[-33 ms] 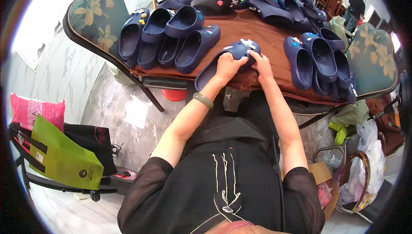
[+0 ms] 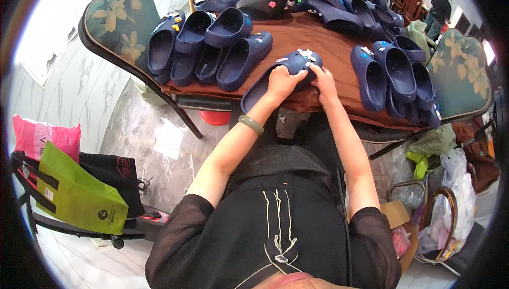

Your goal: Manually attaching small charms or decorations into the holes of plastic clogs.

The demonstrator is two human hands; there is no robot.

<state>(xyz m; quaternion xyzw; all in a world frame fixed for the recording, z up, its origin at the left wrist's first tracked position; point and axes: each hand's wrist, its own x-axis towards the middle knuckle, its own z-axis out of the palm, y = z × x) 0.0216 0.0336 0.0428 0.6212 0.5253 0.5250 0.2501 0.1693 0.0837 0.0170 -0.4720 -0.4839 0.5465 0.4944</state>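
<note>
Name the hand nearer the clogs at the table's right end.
Right. The right hand is left of those clogs, not touching; the left hand is farther left, on another clog.

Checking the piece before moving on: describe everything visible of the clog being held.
The clog is navy and rubbery-looking, with whitish charms on its rounded upper. The opening faces up; the toe points away and rightward, the heel is near the front edge of the brown cloth. The left hand and right hand touch the upper; contact with the cloth is unclear.
</note>
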